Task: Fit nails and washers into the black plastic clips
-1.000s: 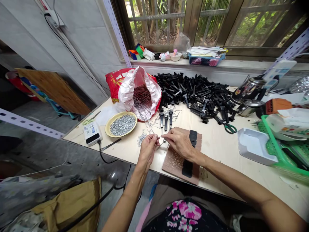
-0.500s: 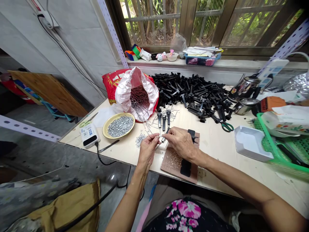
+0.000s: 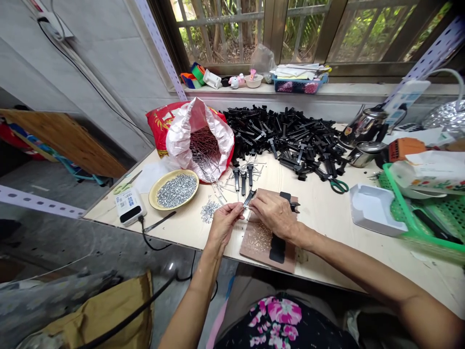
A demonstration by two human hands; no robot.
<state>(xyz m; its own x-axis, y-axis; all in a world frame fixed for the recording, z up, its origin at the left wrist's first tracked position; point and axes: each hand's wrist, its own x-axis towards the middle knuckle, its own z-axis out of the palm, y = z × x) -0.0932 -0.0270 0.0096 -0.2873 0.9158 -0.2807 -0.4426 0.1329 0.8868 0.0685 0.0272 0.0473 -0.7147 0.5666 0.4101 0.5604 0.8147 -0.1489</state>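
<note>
My left hand is closed in a pinch, its fingertips on a thin silvery metal pin. Close against it, my right hand has its fingers pinched together; what they hold is mostly hidden. Just beyond the fingertips is a tilted black plastic clip-like part; I cannot tell whether it is held or lying down. Several similar black parts lie side by side farther back, among loose metal pins. Under my right hand lies a brown board with black pads. Small metal pieces are heaped left of my left hand.
A yellow bowl of small metal pieces stands left, before an open red sack of long pins. Black parts are piled at the back. Green-handled scissors, a grey tray and a green basket lie right.
The view has shifted slightly. My hands have drawn closer together at the fingertips, and the tilted black part beyond them shows more plainly. Less of the metal pin shows between my fingers.
</note>
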